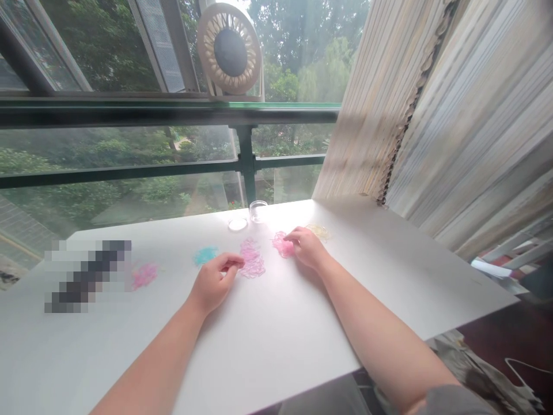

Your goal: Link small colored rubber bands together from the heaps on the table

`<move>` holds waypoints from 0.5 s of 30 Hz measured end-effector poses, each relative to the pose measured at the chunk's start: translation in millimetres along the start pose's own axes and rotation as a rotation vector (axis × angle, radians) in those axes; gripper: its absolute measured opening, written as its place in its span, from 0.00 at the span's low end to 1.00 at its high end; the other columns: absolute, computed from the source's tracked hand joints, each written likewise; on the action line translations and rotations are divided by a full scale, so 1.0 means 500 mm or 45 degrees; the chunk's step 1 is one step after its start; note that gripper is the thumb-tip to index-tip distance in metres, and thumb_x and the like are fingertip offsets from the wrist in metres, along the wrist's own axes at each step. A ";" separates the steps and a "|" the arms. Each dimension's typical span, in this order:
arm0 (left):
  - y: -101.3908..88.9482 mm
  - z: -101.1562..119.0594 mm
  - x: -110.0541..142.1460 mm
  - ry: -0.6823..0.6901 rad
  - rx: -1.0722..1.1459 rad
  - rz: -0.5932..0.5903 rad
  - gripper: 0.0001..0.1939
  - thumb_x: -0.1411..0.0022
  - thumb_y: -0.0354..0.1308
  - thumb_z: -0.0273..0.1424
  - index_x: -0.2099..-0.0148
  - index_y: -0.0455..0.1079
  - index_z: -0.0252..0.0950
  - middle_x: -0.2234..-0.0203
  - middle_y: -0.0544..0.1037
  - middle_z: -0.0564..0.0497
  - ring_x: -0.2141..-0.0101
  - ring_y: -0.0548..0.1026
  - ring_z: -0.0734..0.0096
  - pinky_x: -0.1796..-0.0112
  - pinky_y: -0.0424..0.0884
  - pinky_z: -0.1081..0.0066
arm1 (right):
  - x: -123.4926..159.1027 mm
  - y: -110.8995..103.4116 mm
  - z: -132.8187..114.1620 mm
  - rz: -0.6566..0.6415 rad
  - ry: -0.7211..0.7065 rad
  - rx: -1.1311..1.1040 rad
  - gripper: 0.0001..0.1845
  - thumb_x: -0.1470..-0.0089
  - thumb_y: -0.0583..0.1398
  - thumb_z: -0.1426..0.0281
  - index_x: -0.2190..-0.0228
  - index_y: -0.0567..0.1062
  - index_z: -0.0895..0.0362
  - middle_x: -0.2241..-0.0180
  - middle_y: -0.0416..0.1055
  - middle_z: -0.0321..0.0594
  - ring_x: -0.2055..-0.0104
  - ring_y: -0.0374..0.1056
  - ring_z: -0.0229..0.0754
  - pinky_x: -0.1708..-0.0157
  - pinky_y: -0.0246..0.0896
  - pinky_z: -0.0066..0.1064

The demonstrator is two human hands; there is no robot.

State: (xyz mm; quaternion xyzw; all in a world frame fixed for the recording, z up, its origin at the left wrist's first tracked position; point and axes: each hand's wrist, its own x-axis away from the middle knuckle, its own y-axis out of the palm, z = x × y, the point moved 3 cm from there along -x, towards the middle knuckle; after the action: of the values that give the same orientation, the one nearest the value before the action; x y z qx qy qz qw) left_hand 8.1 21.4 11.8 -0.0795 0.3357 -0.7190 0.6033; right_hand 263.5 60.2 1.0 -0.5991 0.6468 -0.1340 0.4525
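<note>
On the white table, my left hand (217, 279) is at the left edge of a lilac pile of rubber bands (253, 259), thumb and fingertips pinched together. Anything between those tips is too small to make out. My right hand (309, 248) reaches over the right side of a pink pile of rubber bands (282, 244), its fingers bent down and drawn together; what they grip is hidden. Behind the right hand lies a pale yellow pile of rubber bands (318, 232). A turquoise pile (205, 255) sits just beyond the left hand, and a magenta pile (144, 276) lies farther left.
A clear round container (258, 212) stands near the table's back edge, beside a clear round lid (237, 224). A blurred-out dark object (88, 276) lies at the left. A fan (230, 51) stands by the window railing; a striped curtain (389, 104) hangs at the right.
</note>
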 end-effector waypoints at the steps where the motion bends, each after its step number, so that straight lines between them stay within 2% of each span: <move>1: 0.000 -0.001 0.000 -0.004 0.002 0.002 0.11 0.42 0.49 0.33 0.62 0.70 0.37 0.67 0.78 0.49 0.63 0.76 0.65 0.60 0.71 0.67 | 0.000 0.000 0.002 -0.005 -0.010 0.035 0.19 0.55 0.53 0.85 0.69 0.79 0.56 0.67 0.71 0.41 0.63 0.66 0.40 0.61 0.60 0.30; 5: -0.001 -0.003 0.001 -0.016 0.001 -0.004 0.11 0.42 0.49 0.34 0.62 0.70 0.37 0.66 0.78 0.49 0.63 0.76 0.65 0.60 0.71 0.66 | 0.000 0.002 0.007 -0.025 -0.028 0.148 0.21 0.57 0.53 0.86 0.69 0.79 0.56 0.65 0.72 0.41 0.60 0.65 0.42 0.57 0.60 0.33; 15: -0.002 0.000 0.002 -0.018 -0.018 -0.009 0.11 0.42 0.50 0.34 0.62 0.71 0.37 0.66 0.78 0.50 0.63 0.75 0.66 0.61 0.71 0.68 | 0.000 0.005 0.003 -0.091 -0.073 0.215 0.20 0.58 0.53 0.84 0.70 0.79 0.55 0.60 0.75 0.38 0.58 0.66 0.43 0.54 0.60 0.35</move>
State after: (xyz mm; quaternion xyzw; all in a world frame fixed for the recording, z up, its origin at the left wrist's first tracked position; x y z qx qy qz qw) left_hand 6.9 20.4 11.8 -0.0899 0.3364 -0.7183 0.6024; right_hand 263.0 61.4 -1.9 -0.5851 0.5982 -0.1868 0.5147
